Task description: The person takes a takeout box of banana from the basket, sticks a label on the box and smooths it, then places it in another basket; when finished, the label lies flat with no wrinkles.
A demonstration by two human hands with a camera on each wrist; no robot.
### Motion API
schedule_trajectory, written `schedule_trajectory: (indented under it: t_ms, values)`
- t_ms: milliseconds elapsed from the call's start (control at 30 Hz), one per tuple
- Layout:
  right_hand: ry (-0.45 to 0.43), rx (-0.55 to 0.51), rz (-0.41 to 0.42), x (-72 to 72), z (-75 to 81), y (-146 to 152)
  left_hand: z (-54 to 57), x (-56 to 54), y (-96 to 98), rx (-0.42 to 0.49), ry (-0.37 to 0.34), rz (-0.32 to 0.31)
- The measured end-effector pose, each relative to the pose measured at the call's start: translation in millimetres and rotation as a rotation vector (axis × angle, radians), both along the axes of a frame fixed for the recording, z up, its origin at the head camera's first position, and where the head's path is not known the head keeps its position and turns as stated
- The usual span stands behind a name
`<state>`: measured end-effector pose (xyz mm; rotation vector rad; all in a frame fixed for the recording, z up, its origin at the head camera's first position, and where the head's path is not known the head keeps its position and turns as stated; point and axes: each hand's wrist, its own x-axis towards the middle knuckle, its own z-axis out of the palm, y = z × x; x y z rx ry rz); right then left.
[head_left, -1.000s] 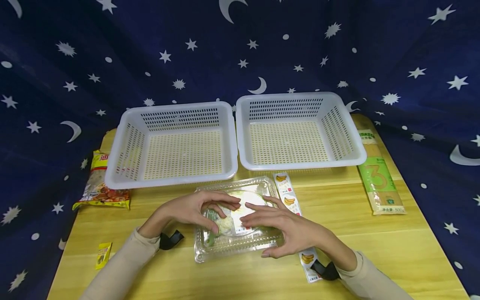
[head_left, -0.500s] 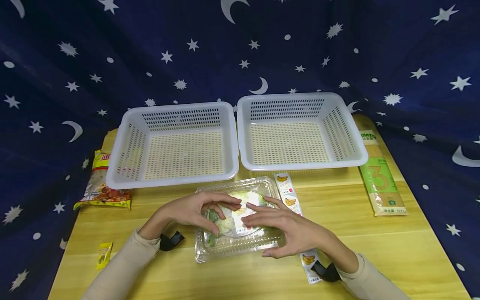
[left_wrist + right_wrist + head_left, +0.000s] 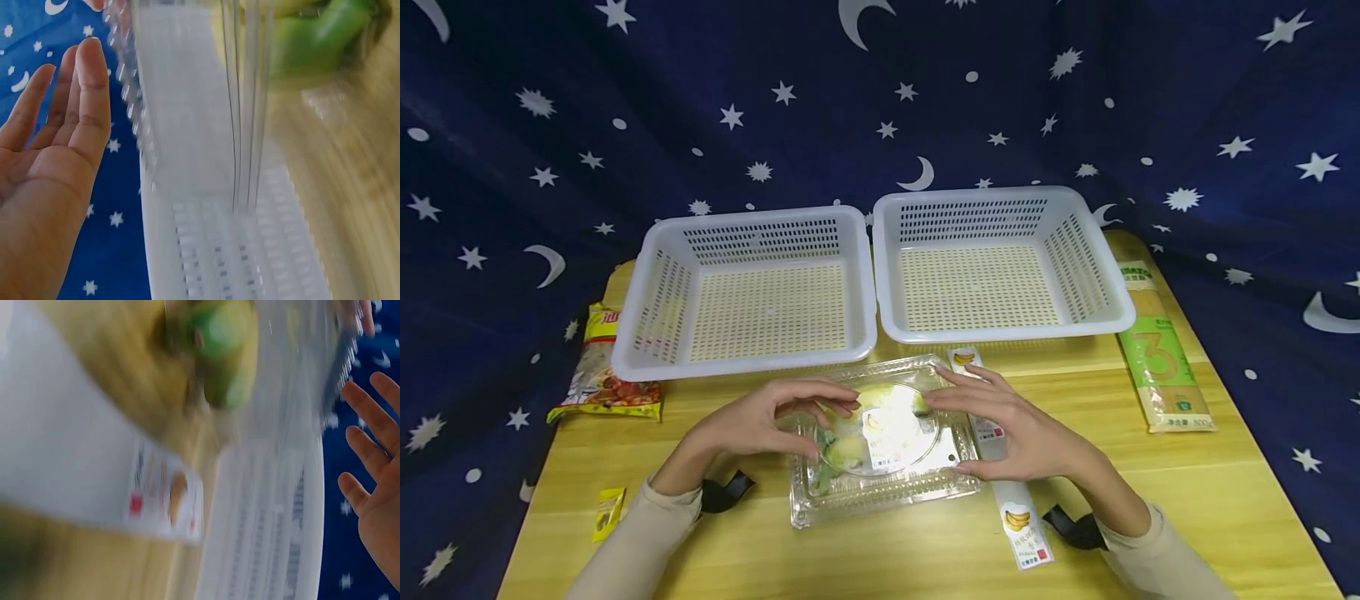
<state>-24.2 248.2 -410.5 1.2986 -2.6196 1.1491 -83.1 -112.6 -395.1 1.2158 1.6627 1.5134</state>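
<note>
A clear plastic clamshell box (image 3: 917,492) lies on the table, with yellow-green fruit (image 3: 844,454), probably bananas, visible inside. On its lid is a white banana label (image 3: 880,446). My left hand (image 3: 760,421), fingers loosely bent, hovers at the box's left side. At the right side is my right hand (image 3: 1022,429), its fingers spread near the lid's edge. Both wrist views show the left hand (image 3: 56,144) and the right hand (image 3: 381,481) with nothing gripped. Partly under the right hand runs a strip of banana labels (image 3: 1021,529).
Two white perforated baskets, a left one (image 3: 745,364) and a right one (image 3: 1007,335), stand side by side behind the box. A yellow-and-red food bag (image 3: 613,392) and a small yellow packet (image 3: 607,514) lie left. A noodle pack (image 3: 1165,358) lies right.
My right hand has moved right, off the middle of the lid to its edge. The left hand has drawn back slightly left. More of the label now shows.
</note>
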Motion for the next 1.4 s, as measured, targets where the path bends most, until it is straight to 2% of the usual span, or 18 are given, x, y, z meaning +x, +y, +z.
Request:
schedule_trajectory:
  t_ms: [167,300,500,700,867,1033,1200,1400]
  values:
    - [0.054,-0.032,-0.135,-13.0,6.6,35.1,0.2,2.6,-21.2,-0.020,0.034,0.099]
    - [-0.007,-0.054,-0.302,-23.2,14.0,72.5,-4.5,4.7,-41.1,-0.058,0.071,0.192]
    - [-0.089,-0.073,-0.548,-35.6,18.5,122.8,-18.9,10.4,-61.9,-0.157,0.083,0.328]
    - [-0.063,-0.161,-0.718,-52.1,9.3,159.3,-33.2,19.1,-60.0,-0.176,0.116,0.365]
    - [-0.091,-0.192,-0.794,-66.8,-8.6,171.8,-42.4,24.6,-49.7,-0.195,0.114,0.391]
    - [-0.099,-0.243,-0.828,-76.8,-24.0,171.4,-52.4,27.7,-41.6,-0.253,0.125,0.440]
    - [0.016,-0.230,-0.814,-84.5,-33.2,168.7,-61.0,29.5,-35.7,-0.296,0.112,0.452]
    - [0.132,-0.227,-0.815,-85.6,-40.9,169.6,-66.6,29.5,-32.6,-0.314,0.036,0.435]
